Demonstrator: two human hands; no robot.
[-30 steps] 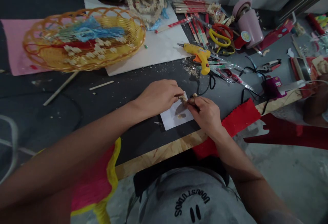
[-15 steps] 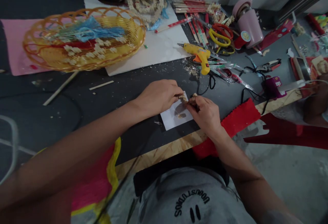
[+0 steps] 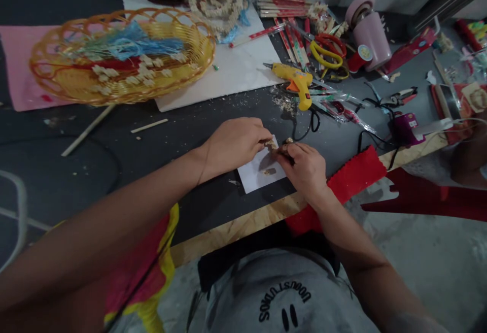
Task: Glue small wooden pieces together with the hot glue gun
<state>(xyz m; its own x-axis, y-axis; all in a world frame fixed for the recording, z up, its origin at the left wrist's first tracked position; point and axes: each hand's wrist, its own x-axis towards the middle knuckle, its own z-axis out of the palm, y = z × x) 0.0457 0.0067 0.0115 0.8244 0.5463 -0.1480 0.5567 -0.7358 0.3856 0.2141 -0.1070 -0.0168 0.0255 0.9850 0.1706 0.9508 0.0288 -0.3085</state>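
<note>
My left hand [image 3: 240,140] pinches one end of a small pale beaded piece [image 3: 271,145] above a white card [image 3: 253,175] near the table's front edge. On the other side, my right hand [image 3: 305,166] is closed around the piece's other end, with a pale bit showing above its fingers. The exact grip is partly hidden by the fingers. A small brownish spot and a shadow lie on the card below the hands. Beyond them rests a yellow glue gun [image 3: 299,80], its nozzle pointing left.
A yellow woven basket [image 3: 175,81] with blue tassels and pale pieces stands at the left back. Scissors [image 3: 326,56], a pink bottle [image 3: 371,38], pliers [image 3: 399,97] and red cloth [image 3: 357,175] lie to the right. Another person's arm [image 3: 470,145] is at the right edge.
Both hands keep nearly the same pose over the card. The view has shifted slightly, and a dark cord now crosses in front of the left forearm.
</note>
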